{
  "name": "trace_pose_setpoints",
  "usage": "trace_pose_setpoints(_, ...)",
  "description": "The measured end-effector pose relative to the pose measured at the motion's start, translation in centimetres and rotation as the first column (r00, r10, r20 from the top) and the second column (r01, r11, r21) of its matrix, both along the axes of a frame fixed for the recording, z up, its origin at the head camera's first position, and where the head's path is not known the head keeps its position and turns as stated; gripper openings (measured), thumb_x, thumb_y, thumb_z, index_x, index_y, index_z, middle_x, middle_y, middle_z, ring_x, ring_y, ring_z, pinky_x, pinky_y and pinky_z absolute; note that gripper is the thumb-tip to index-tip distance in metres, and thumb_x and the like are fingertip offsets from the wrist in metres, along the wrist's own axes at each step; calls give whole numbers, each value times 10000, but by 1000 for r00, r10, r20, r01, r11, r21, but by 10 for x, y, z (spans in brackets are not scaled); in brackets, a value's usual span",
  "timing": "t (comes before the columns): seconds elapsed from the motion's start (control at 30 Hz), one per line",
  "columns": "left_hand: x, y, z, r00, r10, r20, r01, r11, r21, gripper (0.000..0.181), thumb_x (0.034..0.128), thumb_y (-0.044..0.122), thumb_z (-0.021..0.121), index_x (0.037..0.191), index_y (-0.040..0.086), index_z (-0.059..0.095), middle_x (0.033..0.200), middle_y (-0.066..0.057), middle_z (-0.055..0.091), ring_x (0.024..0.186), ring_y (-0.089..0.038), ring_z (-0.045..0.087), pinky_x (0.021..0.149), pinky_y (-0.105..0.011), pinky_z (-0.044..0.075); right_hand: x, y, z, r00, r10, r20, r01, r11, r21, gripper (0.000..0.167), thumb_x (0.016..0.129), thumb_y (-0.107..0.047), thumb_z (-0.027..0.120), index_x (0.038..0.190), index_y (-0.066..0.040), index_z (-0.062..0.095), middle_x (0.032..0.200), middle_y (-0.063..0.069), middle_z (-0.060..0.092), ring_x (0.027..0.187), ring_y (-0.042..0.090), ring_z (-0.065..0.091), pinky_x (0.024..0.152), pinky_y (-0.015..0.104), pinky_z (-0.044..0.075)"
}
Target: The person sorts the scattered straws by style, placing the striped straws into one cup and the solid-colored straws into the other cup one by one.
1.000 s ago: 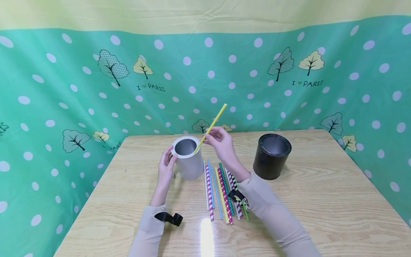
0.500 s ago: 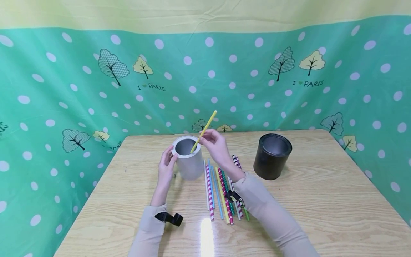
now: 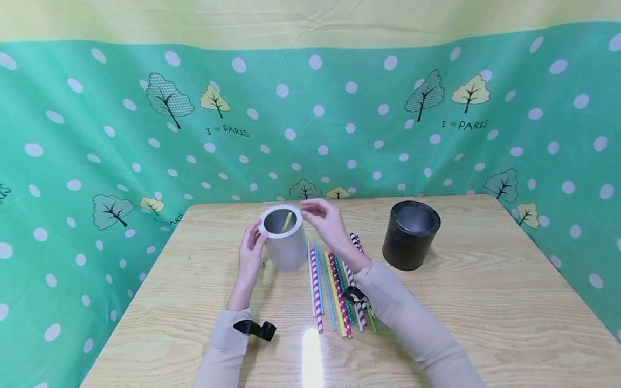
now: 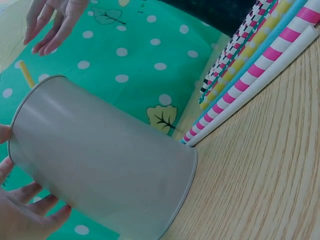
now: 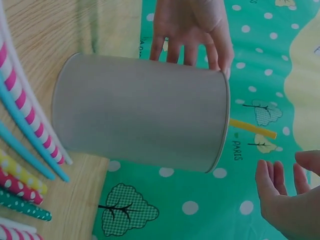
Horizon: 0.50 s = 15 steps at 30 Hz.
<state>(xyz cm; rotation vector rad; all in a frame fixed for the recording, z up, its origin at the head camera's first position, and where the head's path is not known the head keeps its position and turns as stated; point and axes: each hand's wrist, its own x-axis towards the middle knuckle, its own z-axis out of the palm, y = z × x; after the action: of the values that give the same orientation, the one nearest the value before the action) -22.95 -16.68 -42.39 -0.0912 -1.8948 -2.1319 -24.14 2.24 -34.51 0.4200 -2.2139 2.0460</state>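
A light grey can [image 3: 287,254] with a white rim stands upright on the table in the head view. My left hand [image 3: 250,252] holds it at its left side, thumb by the rim and fingers spread against the wall. A yellow paper straw [image 3: 288,221] leans inside the can, its top end poking out above the rim in the right wrist view. Just right of the rim, my right hand [image 3: 331,225] is apart from the straw. In the right wrist view its fingers [image 5: 267,182] are loosely bent around nothing. The straw's lower end is hidden.
Several patterned paper straws [image 3: 332,293] lie side by side right of the can, some beneath the right forearm. A black can [image 3: 408,250] stands upright farther right. Behind the wooden table [image 3: 504,280] hangs a green dotted cloth [image 3: 271,116].
The right hand has moved slightly left and let go of the yellow straw, which has dropped down into the grey can. The left hand has stayed on the can.
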Motion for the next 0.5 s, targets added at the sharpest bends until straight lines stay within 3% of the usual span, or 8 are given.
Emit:
trace_pose_setpoints(0.23, 0, 0, 0, 1000, -6, -8, 6, 1000, -3, 417, 899, 46, 473, 1297, -5, 358, 1330, -181, 391, 1230, -281, 353, 1017, -325, 308, 1, 18, -13, 999, 5, 51, -9, 997, 80, 292, 833, -81, 586, 1113, -3, 553, 1059, 142, 594, 982, 218, 559, 854, 276, 464)
trace_pose_setpoints(0.5, 0, 0, -1, 1000, -8, -9, 9, 1000, 6, 413, 900, 48, 473, 1295, -1, 363, 1335, -168, 390, 1224, -274, 361, 999, -299, 330, -1, 46, -33, 995, 52, 84, -70, 968, 240, 284, 859, -126, 569, 1124, -25, 554, 1063, 138, 589, 981, 246, 553, 842, 320, 471)
